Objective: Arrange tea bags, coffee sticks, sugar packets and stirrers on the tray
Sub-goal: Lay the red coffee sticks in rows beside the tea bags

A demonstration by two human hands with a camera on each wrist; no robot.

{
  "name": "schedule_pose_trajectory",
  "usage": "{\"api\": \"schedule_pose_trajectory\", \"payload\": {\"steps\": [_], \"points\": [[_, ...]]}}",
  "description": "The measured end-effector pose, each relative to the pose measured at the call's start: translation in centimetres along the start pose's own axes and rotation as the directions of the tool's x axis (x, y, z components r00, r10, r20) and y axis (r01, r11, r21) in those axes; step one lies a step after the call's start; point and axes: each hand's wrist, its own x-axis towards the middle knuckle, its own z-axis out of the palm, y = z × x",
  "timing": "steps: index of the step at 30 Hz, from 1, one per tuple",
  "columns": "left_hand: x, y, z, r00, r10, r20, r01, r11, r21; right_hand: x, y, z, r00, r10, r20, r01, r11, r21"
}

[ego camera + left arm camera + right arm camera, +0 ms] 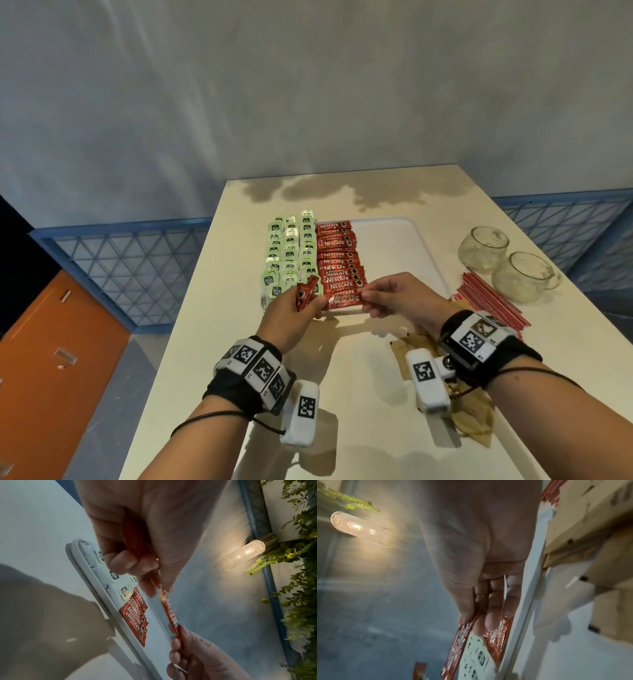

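The right hand (394,294) and wrist cover the tray's (424,246) near right corner. Brown packets (476,418) lie partly hidden under that wrist's camera. In the right wrist view the stick (498,632) is blurred, its print unreadable.

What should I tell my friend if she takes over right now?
Left hand: grips spare coffee sticks and pinches one end of another stick.
Right hand: pinches that stick's other end, just over the tray's near edge.
Done: tea bags in rows on the tray's left side, a coffee column beside them.
Left: lay down the held sticks, then add the stirrers and brown packets, both on the table by the right arm.
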Motion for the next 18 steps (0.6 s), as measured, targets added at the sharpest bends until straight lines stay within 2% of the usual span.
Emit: {"api": "schedule_pose_trajectory", "payload": {"steps": [1, 4, 8, 11, 14, 18], "points": [[0.2, -0.1, -0.2, 1.0, -0.012, -0.003, 0.012, 1.0, -0.019, 0.4, 0.1, -0.4, 0.999, -0.012, -0.047, 0.01, 0.999, -0.045], [0.5, -0.1, -0.8, 0.999, -0.001, -0.04, 0.0, 0.999, -0.033, 1.7, 0.7, -1.9, 0.986, -0.051, -0.159, -0.004, 0.946, -0.325], [0.5, -0.1, -1.4, 0.998, -0.003, -0.061, -0.001, 0.998, -0.065, 3.3, 1.8, -2.9, 0.987, 0.008, -0.163, -0.084, 0.879, -0.469], [0.7, -0.3, -1.6, 0.997, -0.016, -0.073, 0.011, 0.998, -0.067, 4.0, 2.1, -2.6, 0.986, 0.061, -0.154, -0.131, 0.857, -0.499], [1.0, -0.6, -1.7, 0.997, -0.021, -0.071, 0.016, 0.998, -0.067, 4.7, 2.2, -1.6, 0.983, 0.097, -0.157, -0.159, 0.876, -0.455], [1.6, -1.0, -1.8, 0.997, -0.038, -0.065, 0.033, 0.996, -0.084, 5.9, 2.2, -0.7, 0.97, 0.101, -0.22, -0.189, 0.882, -0.432]]}}
